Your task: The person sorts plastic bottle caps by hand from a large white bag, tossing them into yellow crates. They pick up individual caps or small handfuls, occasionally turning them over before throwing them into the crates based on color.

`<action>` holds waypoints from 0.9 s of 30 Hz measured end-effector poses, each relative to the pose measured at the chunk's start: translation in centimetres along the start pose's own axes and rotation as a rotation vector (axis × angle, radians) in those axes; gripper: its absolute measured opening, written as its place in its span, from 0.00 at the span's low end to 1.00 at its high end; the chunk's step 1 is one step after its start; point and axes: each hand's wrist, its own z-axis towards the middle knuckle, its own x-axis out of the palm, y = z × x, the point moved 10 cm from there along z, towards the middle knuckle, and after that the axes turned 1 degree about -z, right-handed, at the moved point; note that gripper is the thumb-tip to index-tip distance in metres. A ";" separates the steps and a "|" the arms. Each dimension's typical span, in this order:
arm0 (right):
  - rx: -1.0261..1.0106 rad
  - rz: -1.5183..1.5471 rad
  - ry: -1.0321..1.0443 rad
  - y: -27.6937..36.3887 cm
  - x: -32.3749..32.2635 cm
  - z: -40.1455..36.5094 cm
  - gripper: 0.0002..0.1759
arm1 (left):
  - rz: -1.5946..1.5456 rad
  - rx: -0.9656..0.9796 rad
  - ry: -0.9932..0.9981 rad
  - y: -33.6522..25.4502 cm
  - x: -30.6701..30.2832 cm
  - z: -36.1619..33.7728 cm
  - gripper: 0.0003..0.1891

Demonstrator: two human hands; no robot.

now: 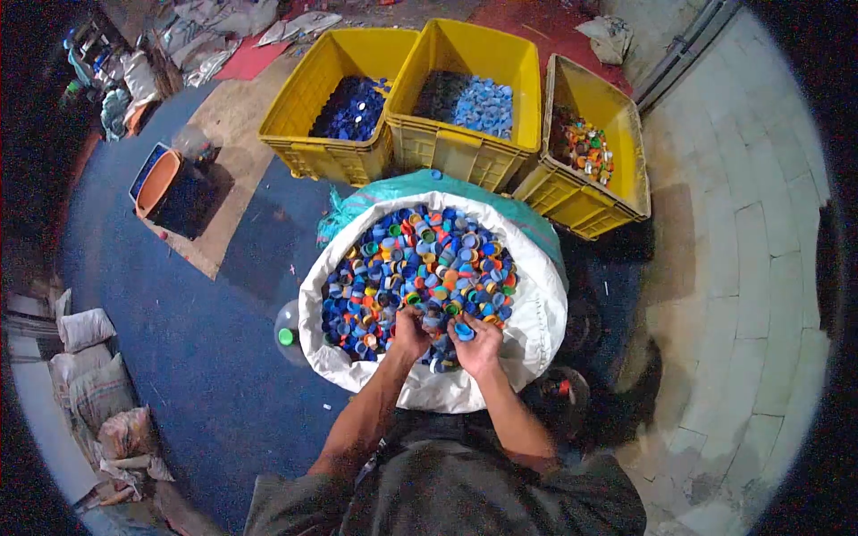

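Observation:
A white sack (pixel 534 308) with its rim rolled down is filled with mixed plastic bottle caps (pixel 420 259), mostly blue, with orange, green, white and yellow ones among them. Over the near part of the pile, my right hand (pixel 481 347) is turned palm up and holds a blue bottle cap (pixel 464 331) at its fingers. My left hand (pixel 411 334) is beside it, fingers curled in among the caps. Whatever those fingers hold, if anything, blends into the pile.
Beyond the sack stand three yellow crates: one with dark blue caps (pixel 295 98), one with light blue caps (pixel 407 89), one with mixed caps (pixel 630 116). An orange-brown tub (pixel 159 183) sits left. Stuffed sacks (pixel 98 393) line the left wall; a block wall (pixel 742 268) rises right.

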 end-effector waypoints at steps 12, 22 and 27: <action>-0.352 -0.033 0.441 21.9 31.9 5.2 0.17 | 0.077 0.415 0.580 -16.2 41.3 -5.0 0.17; -0.693 -0.716 -0.004 21.1 10.2 6.5 0.18 | 0.271 0.492 0.344 -16.9 17.0 0.3 0.11; -0.830 -1.309 -0.233 15.5 -0.3 5.8 0.16 | 0.208 0.538 -0.131 -13.0 -0.5 0.0 0.06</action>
